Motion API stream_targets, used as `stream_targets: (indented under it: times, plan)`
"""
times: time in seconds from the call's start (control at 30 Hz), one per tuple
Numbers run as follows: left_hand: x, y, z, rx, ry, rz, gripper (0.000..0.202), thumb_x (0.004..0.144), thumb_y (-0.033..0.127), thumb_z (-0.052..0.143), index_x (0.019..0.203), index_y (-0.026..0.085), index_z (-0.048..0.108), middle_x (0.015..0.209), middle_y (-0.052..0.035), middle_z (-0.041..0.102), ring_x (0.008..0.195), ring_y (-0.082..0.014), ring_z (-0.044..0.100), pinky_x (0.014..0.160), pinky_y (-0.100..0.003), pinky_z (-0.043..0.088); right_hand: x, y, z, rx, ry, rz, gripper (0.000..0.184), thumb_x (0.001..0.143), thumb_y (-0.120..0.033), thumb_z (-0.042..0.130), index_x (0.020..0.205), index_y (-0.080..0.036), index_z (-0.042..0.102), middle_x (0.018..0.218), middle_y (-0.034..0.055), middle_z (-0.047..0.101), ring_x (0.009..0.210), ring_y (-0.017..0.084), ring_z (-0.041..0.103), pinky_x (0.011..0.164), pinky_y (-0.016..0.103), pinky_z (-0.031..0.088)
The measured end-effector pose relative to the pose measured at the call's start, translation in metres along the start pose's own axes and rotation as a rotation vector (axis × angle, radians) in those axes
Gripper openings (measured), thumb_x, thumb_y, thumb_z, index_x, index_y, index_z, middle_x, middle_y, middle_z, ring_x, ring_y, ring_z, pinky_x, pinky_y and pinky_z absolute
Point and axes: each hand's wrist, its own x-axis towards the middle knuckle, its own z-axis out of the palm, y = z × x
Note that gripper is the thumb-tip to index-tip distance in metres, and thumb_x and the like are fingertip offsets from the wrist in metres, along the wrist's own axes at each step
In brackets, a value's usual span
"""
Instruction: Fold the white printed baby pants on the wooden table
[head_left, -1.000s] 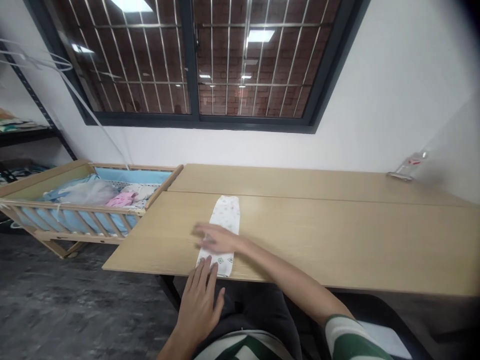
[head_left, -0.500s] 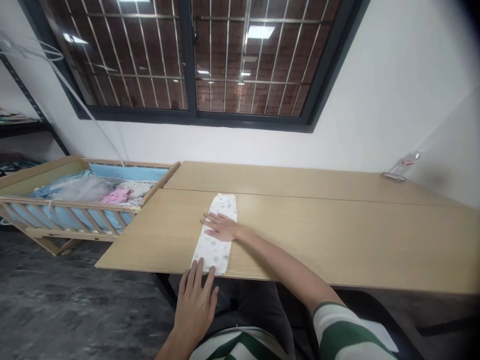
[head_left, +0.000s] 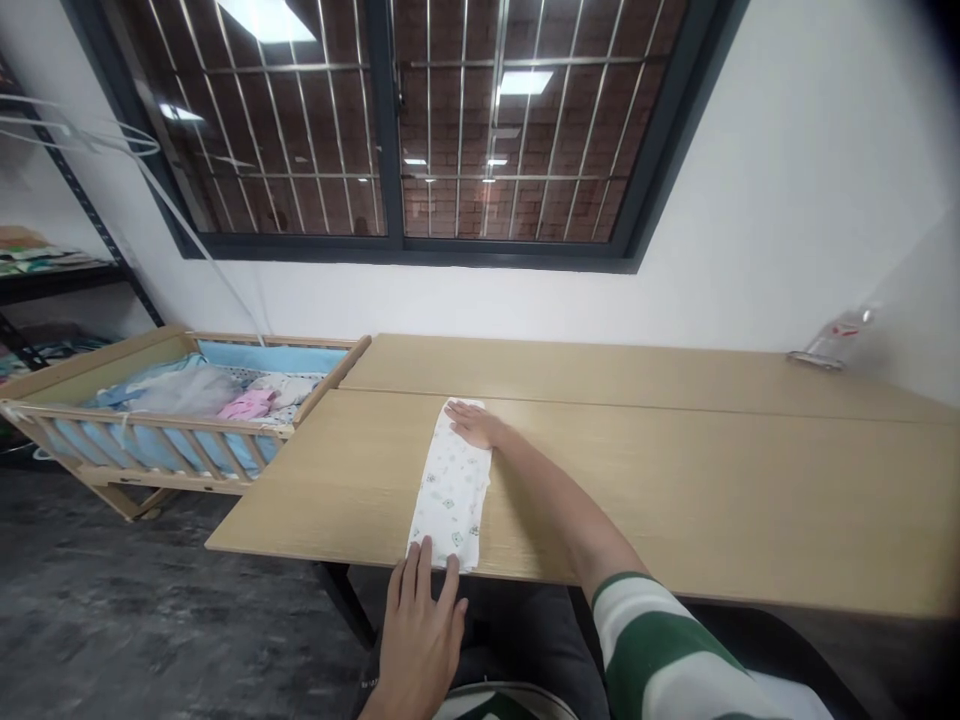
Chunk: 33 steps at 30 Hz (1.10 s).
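— Where does the folded printed cloth [head_left: 452, 490] sit?

— Lengthwise on the desk [head_left: 675, 480], a narrow strip. Its near end lies right at the front edge and its far end just short of the seam between the two desk boards.

— And the hands?

— The right hand [head_left: 471, 424] lies flat on the far end, palm down. The left hand [head_left: 424, 625] reaches up from below the edge, with only its fingertips [head_left: 426, 560] on the near end. Neither has a grip on anything: the fingers are stretched out and pressing, not pinching.

— So what worries you?

— That near end. It sits so close to the edge that a push toward the body could slide it off, I think, and the folded layers would open as they hang. Fingertips alone pin very little.

— Anything else?

— The desk looks smooth, so a flat palm that drags instead of pressing could skew the upper layer over the lower one and leave the edges uneven. The far end also rests close to the seam, where a hem might catch.

— And the wooden crib [head_left: 172, 400]?

— It is well apart to the left, with a pink garment [head_left: 247, 404] inside, and poses no risk to the strip.
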Motion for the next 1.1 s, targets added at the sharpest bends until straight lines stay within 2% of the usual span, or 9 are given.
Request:
stream_targets:
  times: [0.23,0.37,0.47,0.57,0.63,0.7,0.87,1.0,1.1]
  plan:
    - [0.007,0.038,0.015,-0.02,-0.028,0.027,0.048,0.093,0.043,0.062,0.136,0.022,0.06,0.144,-0.02,0.056,0.129,-0.0394,0.054,0.097,-0.056,0.052,-0.028,0.028,-0.015,-0.055,0.018,0.008,0.053,0.104,-0.038,0.038,0.154,-0.022,0.043,0.163,0.0047,0.033,0.153,0.024,0.028,0.126,0.045,0.02]
    - [0.013,0.057,0.02,-0.061,-0.011,-0.026,0.049,0.089,0.044,0.067,0.131,0.02,0.064,0.141,-0.0211,0.057,0.128,-0.0422,0.054,0.099,-0.06,0.049,-0.037,0.02,-0.025,-0.097,0.071,0.01,0.05,0.1,-0.033,0.047,0.148,-0.02,0.051,0.159,0.0086,0.041,0.151,0.025,0.031,0.127,0.046,0.016]
    - [0.017,0.059,0.017,-0.066,-0.013,-0.025,0.048,0.086,0.042,0.07,0.129,0.021,0.066,0.137,-0.0203,0.06,0.123,-0.0413,0.057,0.097,-0.059,0.05,-0.046,-0.003,-0.034,-0.169,0.151,-0.018,0.052,0.096,-0.027,0.053,0.147,-0.016,0.052,0.159,0.0134,0.041,0.151,0.028,0.031,0.126,0.046,0.017]
    - [0.016,0.052,0.012,-0.043,-0.048,0.024,0.052,0.087,0.041,0.069,0.135,0.023,0.062,0.136,-0.0207,0.06,0.119,-0.04,0.059,0.093,-0.056,0.052,-0.071,-0.038,-0.041,-0.161,0.19,-0.004,0.048,0.094,-0.023,0.053,0.142,-0.014,0.056,0.152,0.0172,0.05,0.144,0.032,0.042,0.121,0.049,0.029]
    - [0.013,0.047,0.011,-0.017,-0.073,0.06,0.055,0.088,0.038,0.067,0.14,0.023,0.057,0.138,-0.0209,0.059,0.119,-0.0388,0.06,0.092,-0.054,0.052,-0.099,-0.067,-0.044,-0.079,0.184,0.008,0.041,0.097,-0.025,0.05,0.135,-0.015,0.062,0.138,0.0171,0.063,0.13,0.031,0.056,0.111,0.047,0.041]
    - [0.009,0.043,0.013,0.015,-0.084,0.085,0.058,0.088,0.031,0.066,0.144,0.025,0.053,0.14,-0.0203,0.058,0.118,-0.0371,0.06,0.09,-0.051,0.053,-0.133,-0.097,-0.045,0.041,0.171,-0.025,0.037,0.1,-0.03,0.048,0.131,-0.017,0.064,0.127,0.0147,0.068,0.117,0.029,0.064,0.102,0.043,0.048]
    - [0.003,0.031,0.02,0.064,-0.068,0.132,0.055,0.084,0.009,0.059,0.138,0.023,0.057,0.131,-0.0171,0.064,0.107,-0.03,0.065,0.085,-0.043,0.055,-0.218,-0.163,-0.038,0.242,0.124,-0.085,0.034,0.101,-0.039,0.052,0.128,-0.024,0.066,0.121,0.0098,0.069,0.113,0.025,0.065,0.098,0.038,0.051]
    - [0.008,0.01,0.02,-0.034,-0.118,0.218,0.055,0.081,-0.003,0.05,0.13,0.019,0.061,0.126,-0.011,0.068,0.102,-0.0245,0.066,0.09,-0.039,0.054,-0.261,-0.177,-0.014,0.208,0.119,-0.026,0.046,0.092,-0.044,0.067,0.134,-0.026,0.062,0.134,0.0115,0.065,0.123,0.029,0.061,0.104,0.043,0.05]
    - [0.013,-0.006,0.015,-0.142,-0.145,0.259,0.06,0.079,-0.007,0.045,0.13,0.02,0.059,0.123,-0.0075,0.07,0.104,-0.0222,0.066,0.093,-0.037,0.053,-0.278,-0.173,0.014,0.103,0.194,-0.026,0.052,0.092,-0.029,0.067,0.142,-0.027,0.056,0.148,0.0122,0.055,0.137,0.032,0.051,0.112,0.051,0.045]
